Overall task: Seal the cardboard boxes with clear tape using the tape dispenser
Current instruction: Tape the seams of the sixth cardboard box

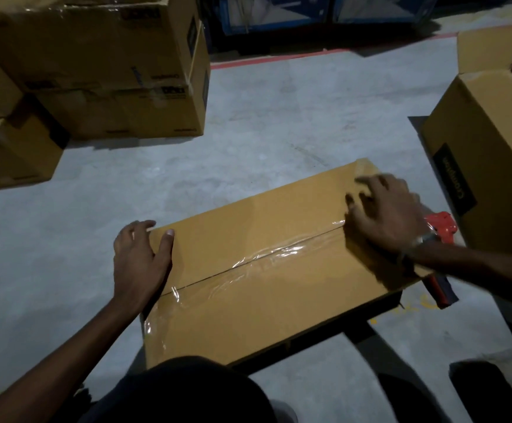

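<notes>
A flat cardboard box point(248, 239) lies on the concrete floor in front of me, its flaps closed. A strip of clear tape point(264, 257) runs along the centre seam from the near left edge toward the right end. My left hand point(139, 257) holds the box's left end, thumb on top and fingers over the edge. My right hand point(383, 212) lies spread on the top near the right end of the tape, fingers relaxed and a little blurred. The red tape dispenser point(440, 227) lies on the floor beyond the box's right side, partly hidden by my right wrist.
Stacked cardboard boxes point(102, 65) stand at the back left. Another box point(486, 148) with its top open stands at the right, close to the dispenser. A red floor line point(279, 58) and blue crates lie beyond. My knees are at the bottom of the view.
</notes>
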`<move>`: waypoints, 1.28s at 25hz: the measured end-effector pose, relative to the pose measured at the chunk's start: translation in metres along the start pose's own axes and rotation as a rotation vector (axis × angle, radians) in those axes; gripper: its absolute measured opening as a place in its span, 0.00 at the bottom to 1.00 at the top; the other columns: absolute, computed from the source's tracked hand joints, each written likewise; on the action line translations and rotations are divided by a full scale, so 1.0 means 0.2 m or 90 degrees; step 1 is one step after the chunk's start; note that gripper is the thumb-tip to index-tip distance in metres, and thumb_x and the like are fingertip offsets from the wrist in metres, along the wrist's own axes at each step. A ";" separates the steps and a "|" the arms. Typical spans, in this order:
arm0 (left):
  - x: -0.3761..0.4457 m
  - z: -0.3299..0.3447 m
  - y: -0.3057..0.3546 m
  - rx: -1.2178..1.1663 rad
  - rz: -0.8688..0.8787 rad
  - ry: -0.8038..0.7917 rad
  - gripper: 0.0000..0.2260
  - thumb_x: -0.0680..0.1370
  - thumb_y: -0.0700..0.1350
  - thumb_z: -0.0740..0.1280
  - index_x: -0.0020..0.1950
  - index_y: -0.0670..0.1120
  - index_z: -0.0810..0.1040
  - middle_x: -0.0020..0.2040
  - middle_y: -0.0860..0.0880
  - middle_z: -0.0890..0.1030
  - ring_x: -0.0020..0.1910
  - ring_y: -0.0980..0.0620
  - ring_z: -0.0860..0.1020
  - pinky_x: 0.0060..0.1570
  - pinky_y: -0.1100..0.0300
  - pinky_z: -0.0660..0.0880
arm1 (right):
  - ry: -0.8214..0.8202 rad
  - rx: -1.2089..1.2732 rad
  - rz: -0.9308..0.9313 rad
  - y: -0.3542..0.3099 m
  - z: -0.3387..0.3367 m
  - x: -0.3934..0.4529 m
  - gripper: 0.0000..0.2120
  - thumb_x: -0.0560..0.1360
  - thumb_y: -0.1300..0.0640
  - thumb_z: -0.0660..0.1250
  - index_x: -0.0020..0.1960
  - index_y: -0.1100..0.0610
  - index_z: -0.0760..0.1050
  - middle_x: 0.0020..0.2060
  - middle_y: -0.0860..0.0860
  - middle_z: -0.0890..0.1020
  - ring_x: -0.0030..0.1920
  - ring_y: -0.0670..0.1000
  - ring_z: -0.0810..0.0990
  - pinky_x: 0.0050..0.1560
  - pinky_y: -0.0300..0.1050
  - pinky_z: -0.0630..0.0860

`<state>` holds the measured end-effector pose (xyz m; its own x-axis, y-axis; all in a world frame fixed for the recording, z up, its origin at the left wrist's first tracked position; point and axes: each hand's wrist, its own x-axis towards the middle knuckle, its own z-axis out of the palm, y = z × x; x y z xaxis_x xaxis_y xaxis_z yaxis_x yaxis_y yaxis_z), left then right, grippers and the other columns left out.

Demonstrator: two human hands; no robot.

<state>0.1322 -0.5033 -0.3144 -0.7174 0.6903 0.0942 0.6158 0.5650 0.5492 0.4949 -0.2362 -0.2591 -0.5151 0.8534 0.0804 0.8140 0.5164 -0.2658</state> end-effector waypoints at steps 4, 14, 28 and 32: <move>0.13 0.00 0.08 0.100 0.140 -0.043 0.23 0.83 0.65 0.55 0.59 0.52 0.82 0.50 0.53 0.85 0.56 0.46 0.81 0.67 0.37 0.71 | -0.053 0.085 0.017 -0.14 -0.06 -0.53 0.22 0.76 0.30 0.61 0.39 0.47 0.77 0.32 0.44 0.80 0.33 0.43 0.78 0.35 0.45 0.78; 0.24 0.11 0.31 0.128 0.105 -0.163 0.34 0.74 0.81 0.49 0.46 0.54 0.79 0.36 0.56 0.82 0.38 0.54 0.80 0.44 0.52 0.78 | -0.255 0.478 0.459 -0.23 0.01 -0.61 0.33 0.64 0.31 0.77 0.45 0.63 0.86 0.41 0.58 0.88 0.46 0.55 0.88 0.45 0.55 0.86; 0.23 0.18 0.37 -0.237 -0.019 -0.170 0.25 0.80 0.64 0.68 0.74 0.56 0.70 0.67 0.53 0.80 0.62 0.47 0.80 0.63 0.45 0.78 | -0.110 0.523 0.212 -0.40 -0.05 0.61 0.39 0.66 0.42 0.81 0.74 0.45 0.72 0.66 0.45 0.80 0.63 0.51 0.80 0.59 0.53 0.81; 0.32 0.24 0.36 -0.269 -0.027 -0.218 0.32 0.83 0.65 0.61 0.84 0.58 0.56 0.76 0.50 0.75 0.69 0.42 0.78 0.68 0.44 0.76 | -0.275 0.398 0.281 -0.34 0.16 0.47 0.33 0.69 0.51 0.82 0.71 0.55 0.74 0.53 0.51 0.86 0.48 0.54 0.86 0.49 0.54 0.85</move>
<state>0.1453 -0.3964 -0.3093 -0.5482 0.8186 -0.1713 0.3534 0.4124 0.8396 0.3820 -0.1934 -0.2635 -0.3481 0.7985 -0.4911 0.7317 -0.0961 -0.6749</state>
